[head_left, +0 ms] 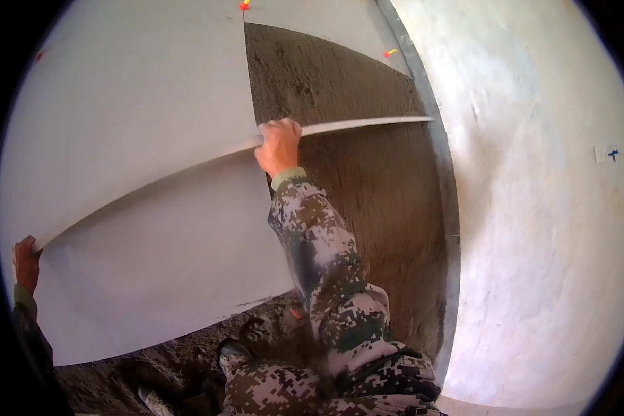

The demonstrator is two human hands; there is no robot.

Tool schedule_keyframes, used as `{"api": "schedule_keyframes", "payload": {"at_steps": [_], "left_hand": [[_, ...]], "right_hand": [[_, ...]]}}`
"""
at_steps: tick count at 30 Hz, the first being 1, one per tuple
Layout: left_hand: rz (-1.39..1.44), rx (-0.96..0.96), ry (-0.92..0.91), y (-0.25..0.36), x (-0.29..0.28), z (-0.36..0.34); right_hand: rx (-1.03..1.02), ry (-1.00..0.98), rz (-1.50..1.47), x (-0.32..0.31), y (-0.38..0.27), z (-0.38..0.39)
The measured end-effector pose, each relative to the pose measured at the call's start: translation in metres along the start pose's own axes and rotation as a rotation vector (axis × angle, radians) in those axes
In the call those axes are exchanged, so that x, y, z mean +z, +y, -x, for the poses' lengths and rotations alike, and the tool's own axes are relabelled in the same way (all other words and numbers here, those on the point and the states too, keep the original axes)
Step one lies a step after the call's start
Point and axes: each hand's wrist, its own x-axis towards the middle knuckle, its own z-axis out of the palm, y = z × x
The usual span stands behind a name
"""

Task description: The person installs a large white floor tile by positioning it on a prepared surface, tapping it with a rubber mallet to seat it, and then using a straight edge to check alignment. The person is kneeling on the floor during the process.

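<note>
A long pale straightedge point(367, 125) spans the floor from the far left to the grey strip by the right wall. My right hand point(281, 147) is closed over its middle, fingers wrapped on the top edge. At its left end my left hand point(26, 265) grips it too, partly cut off by the dark rim. Under the bar's left half lies a large light grey tile point(166, 256). Its right half crosses brown, rough mortar point(381, 180), and I cannot tell whether it touches it.
Another grey tile point(132, 90) lies beyond the bar. Small red-and-yellow tile spacers point(388, 53) stand at the far joints. A whitish wall point(534, 208) rises on the right. Near my shoe point(234, 350) is loose dark mortar point(187, 347) with a small red piece point(296, 313).
</note>
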Motion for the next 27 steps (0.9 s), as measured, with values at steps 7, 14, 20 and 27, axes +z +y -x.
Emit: {"api": "schedule_keyframes", "payload": {"at_steps": [7, 14, 20, 27], "left_hand": [[-0.080, -0.074, 0.050, 0.045, -0.032, -0.026], [-0.083, -0.165, 0.061, 0.118, -0.074, -0.050], [-0.099, -0.244, 0.029, 0.139, -0.082, -0.050], [-0.099, -0.239, 0.003, 0.140, -0.078, -0.051]], "right_hand": [[-0.012, 0.062, 0.012, -0.005, 0.015, -0.038], [-0.032, 0.126, -0.009, -0.009, 0.032, -0.063], [-0.060, 0.143, -0.029, -0.005, 0.035, -0.067], [-0.081, 0.158, 0.003, 0.002, 0.034, -0.070]]}}
